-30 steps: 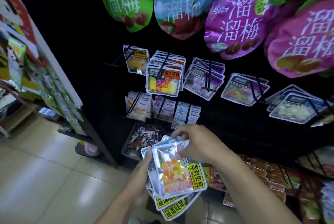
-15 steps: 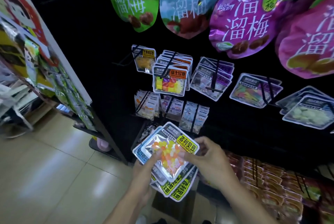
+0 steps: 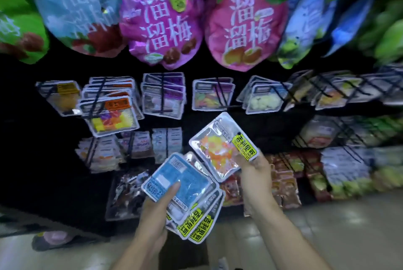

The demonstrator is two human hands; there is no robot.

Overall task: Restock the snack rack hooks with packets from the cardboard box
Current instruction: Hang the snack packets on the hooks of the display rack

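The right hand [image 3: 254,169] pinched a single candy packet [image 3: 222,146] by its lower corner, the pouch fanning up toward eleven o'clock from the fingers, just below the rack hooks [image 3: 220,93]. The left hand [image 3: 157,211] gripped a fanned stack of packets [image 3: 185,187], thumb pressed on the blue top one, the stack spreading toward one o'clock. These looked light, crinkly and slick, I judged, so best held by the sealed edge, keeping the hang hole at the far end free.
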